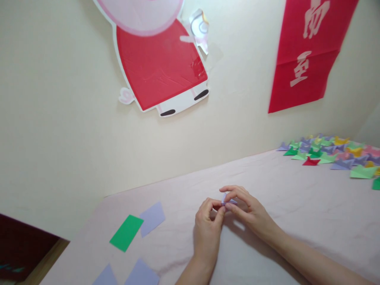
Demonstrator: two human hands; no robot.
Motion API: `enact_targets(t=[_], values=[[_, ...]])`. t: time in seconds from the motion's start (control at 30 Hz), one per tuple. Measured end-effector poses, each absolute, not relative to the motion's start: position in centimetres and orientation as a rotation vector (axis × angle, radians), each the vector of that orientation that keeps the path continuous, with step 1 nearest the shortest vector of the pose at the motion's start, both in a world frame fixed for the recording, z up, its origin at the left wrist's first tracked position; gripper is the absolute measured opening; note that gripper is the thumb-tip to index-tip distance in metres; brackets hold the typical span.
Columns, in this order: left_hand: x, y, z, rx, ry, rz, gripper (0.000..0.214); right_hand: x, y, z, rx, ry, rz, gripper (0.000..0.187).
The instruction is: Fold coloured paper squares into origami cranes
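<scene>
A small folded piece of lavender paper (232, 201) is held between my two hands, just above the pale cloth. My left hand (208, 221) pinches its left end between thumb and forefinger. On the other side, my right hand (247, 206) grips it with thumb and fingertips, its other fingers curving over the top. My fingers hide much of the paper, so its exact folded shape cannot be made out. To the left of my hands lie a flat green paper sheet (126, 233) and a flat lavender sheet (152, 219), their edges meeting.
Two more lavender sheets (141, 273) lie at the bottom edge. Many folded paper figures (327, 158) in several colours stand at the far right of the pale cloth surface (184, 190). Behind is a wall with a red cartoon cutout (160, 67) and a red banner (305, 59).
</scene>
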State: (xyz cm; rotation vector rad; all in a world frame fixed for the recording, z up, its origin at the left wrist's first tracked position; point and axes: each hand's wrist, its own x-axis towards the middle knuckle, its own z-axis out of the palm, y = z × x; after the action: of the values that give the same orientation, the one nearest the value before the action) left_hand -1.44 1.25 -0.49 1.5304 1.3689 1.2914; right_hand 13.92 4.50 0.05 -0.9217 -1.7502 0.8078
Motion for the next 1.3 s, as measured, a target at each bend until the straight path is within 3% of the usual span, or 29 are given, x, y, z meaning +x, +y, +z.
enact_targets(t=[0.8,1.3], values=[[-1.35,1.28,-0.27,1.496,1.34,1.304,0.016,13.87,4.53,0.26,-0.815,-1.7,1.03,0.017],[-1.37,1.4,-0.33,1.469,1.433,1.306,0.017,13.54,4.37,-0.51,-0.899,-1.568,1.126,0.006]])
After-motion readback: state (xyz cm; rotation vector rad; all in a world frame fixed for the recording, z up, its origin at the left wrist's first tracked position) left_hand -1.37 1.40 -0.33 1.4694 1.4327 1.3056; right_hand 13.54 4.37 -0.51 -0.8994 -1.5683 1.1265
